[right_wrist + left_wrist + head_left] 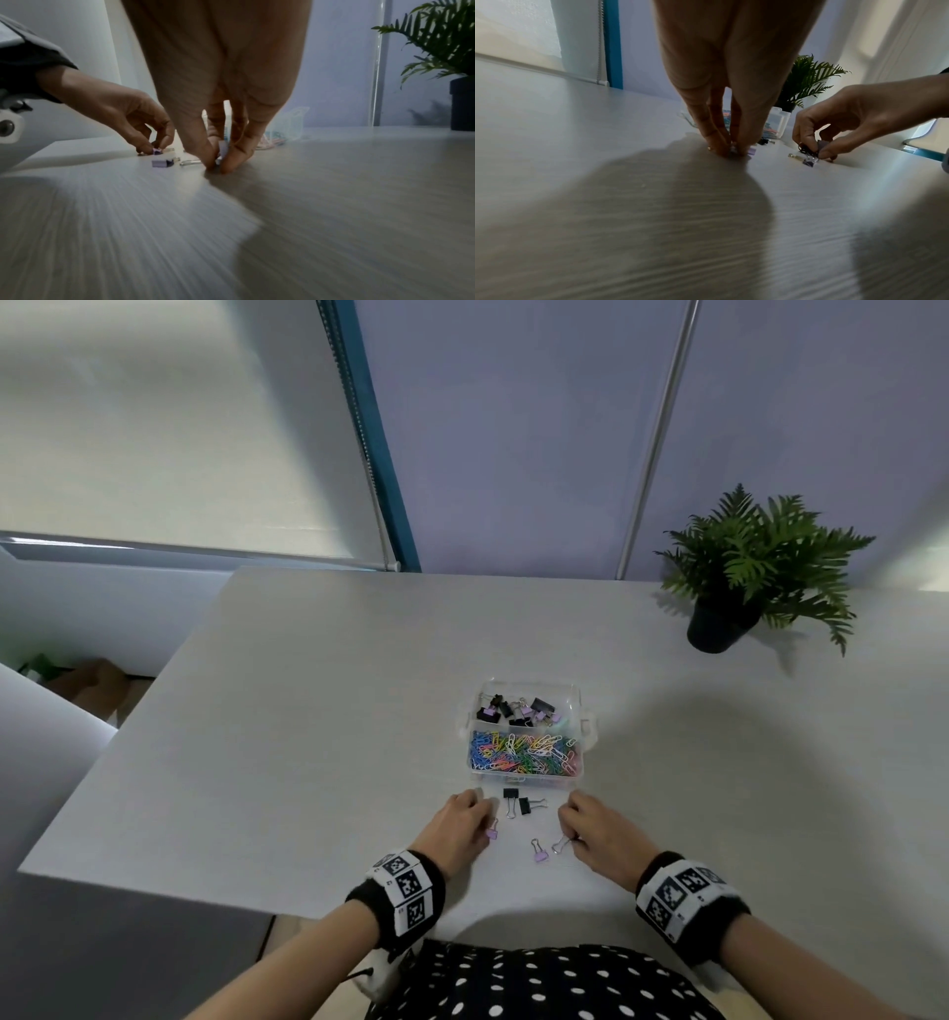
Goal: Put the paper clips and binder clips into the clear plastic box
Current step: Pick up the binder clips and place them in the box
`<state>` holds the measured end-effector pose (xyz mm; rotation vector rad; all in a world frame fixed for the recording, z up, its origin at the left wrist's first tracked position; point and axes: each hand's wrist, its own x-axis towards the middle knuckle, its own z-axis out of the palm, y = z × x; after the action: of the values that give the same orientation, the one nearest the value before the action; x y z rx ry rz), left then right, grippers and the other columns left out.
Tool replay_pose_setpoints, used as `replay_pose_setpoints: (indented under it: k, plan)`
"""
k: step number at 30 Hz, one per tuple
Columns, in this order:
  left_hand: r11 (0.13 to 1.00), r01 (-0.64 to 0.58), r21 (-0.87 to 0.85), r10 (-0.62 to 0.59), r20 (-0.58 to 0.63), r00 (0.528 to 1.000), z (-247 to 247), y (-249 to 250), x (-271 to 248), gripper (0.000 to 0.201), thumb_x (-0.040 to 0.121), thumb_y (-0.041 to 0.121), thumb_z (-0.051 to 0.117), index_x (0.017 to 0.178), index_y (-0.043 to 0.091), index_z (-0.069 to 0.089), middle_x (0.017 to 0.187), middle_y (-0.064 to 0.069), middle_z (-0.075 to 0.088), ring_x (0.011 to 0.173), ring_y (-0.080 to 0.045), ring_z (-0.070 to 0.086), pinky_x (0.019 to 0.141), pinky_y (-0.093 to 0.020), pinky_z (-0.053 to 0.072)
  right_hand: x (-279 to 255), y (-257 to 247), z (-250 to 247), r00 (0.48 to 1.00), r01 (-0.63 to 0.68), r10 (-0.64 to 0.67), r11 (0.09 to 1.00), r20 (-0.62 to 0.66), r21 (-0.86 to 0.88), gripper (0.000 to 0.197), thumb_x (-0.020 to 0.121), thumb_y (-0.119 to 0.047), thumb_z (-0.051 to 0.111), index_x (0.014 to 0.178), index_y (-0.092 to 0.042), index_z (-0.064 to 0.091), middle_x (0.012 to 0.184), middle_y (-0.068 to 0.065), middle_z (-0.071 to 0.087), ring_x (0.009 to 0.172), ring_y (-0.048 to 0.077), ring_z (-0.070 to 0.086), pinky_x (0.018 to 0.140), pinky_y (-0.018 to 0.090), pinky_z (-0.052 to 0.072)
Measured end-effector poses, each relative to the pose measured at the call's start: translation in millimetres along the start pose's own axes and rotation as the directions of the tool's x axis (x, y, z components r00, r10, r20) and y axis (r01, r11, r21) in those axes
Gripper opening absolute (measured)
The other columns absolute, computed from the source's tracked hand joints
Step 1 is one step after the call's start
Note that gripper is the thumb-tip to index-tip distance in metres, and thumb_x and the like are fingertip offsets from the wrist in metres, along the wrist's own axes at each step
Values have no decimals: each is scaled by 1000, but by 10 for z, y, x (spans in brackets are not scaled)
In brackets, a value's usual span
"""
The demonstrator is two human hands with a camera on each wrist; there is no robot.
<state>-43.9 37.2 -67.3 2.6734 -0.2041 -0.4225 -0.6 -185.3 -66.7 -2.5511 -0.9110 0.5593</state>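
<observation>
On the pale desk (308,737) sits the clear plastic box (585,726), colourful paper clips (524,752) in its near compartment, binder clips (518,708) in the far one. Just before it, the left hand (464,819) pinches a lilac binder clip (493,833); the right hand (590,829) pinches another lilac clip (561,845). Two black binder clips (517,802) lie between.

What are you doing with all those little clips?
A person is tidying clips into a clear plastic box on the table. The left hand pinches a purple binder clip, and the right hand pinches another one. One purple clip and two black clips lie loose. The box already holds colourful paper clips and more binder clips.
</observation>
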Motion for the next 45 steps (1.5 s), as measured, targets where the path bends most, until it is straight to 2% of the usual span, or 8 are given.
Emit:
replay_pose_setpoints:
  k: [7, 13, 22, 27, 31, 35, 39, 45]
  plan:
    - [997, -32, -73, 31, -15, 999, -63, -111, -75, 15, 84, 16, 59, 93, 4, 57, 92, -2, 51, 82, -14, 46, 73, -17, 39, 14, 78, 4, 999, 10, -11, 1000, 39, 25, 17, 73, -1, 47, 76, -13, 37, 83, -1, 39, 76, 16, 34, 60, 21, 27]
    - [985, -63, -161, 36, -163, 986, -587, 16, 144, 20, 85, 23, 61, 93, 6, 59, 89, -1, 55, 78, -15, 56, 77, -21, 51, -82, 122, -137, 992, -93, 124, 879, -35, 467, 22, 68, -6, 61, 66, -24, 48, 66, -6, 53, 59, 3, 48, 59, 11, 38]
    - [969, 123, -214, -152, -128, 980, -956, 128, 1133, 21, 84, 15, 63, 101, 3, 63, 106, -14, 66, 98, -25, 60, 83, -24, 44, 469, 19, -917, 972, -14, 231, 269, -51, 963, 12, 81, 10, 52, 77, 0, 56, 77, 10, 56, 67, 19, 55, 61, 19, 53]
    - [981, -12, -195, -21, -168, 986, -904, 208, 909, 20, 89, 20, 57, 106, 10, 63, 106, -11, 63, 98, -22, 60, 88, -25, 45, 924, 67, -1127, 932, 19, 356, 142, -69, 990, 18, 85, 12, 46, 72, 0, 52, 74, 12, 50, 67, 19, 51, 54, 15, 52]
    - [990, -116, -80, 107, -112, 988, -557, 212, 399, 19, 93, 20, 48, 104, 13, 61, 107, -7, 62, 94, -22, 60, 88, -39, 50, 1182, 235, -1016, 888, -136, 461, 276, -7, 951, 21, 85, 9, 50, 68, -3, 51, 82, 15, 53, 64, 19, 54, 52, 15, 53]
    - [968, -156, 195, 145, 70, 987, -193, 243, 101, 41, 96, 28, 41, 137, 23, 36, 137, -8, 44, 116, -25, 54, 91, -43, 54, 1146, 272, -923, 924, -275, 378, 751, -51, 601, 10, 84, -4, 56, 93, -2, 58, 103, 15, 61, 88, 26, 62, 82, 33, 54]
    - [933, -176, 313, 136, 144, 980, -43, 321, 125, 50, 95, 28, 45, 139, 24, 24, 140, -18, 31, 121, -32, 46, 89, -47, 53, 757, -51, -836, 940, 13, 87, 957, -329, 291, 11, 81, 1, 52, 84, -5, 61, 86, 9, 65, 77, 20, 59, 75, 35, 53]
    - [957, -120, 265, 91, 121, 988, 17, 446, 179, 41, 93, 22, 48, 131, 16, 35, 137, -16, 32, 125, -31, 37, 92, -44, 52, -4, -91, -234, 970, 152, -121, 978, 212, -140, 29, 85, -13, 42, 113, -14, 51, 118, 7, 49, 104, 24, 50, 80, 38, 45]
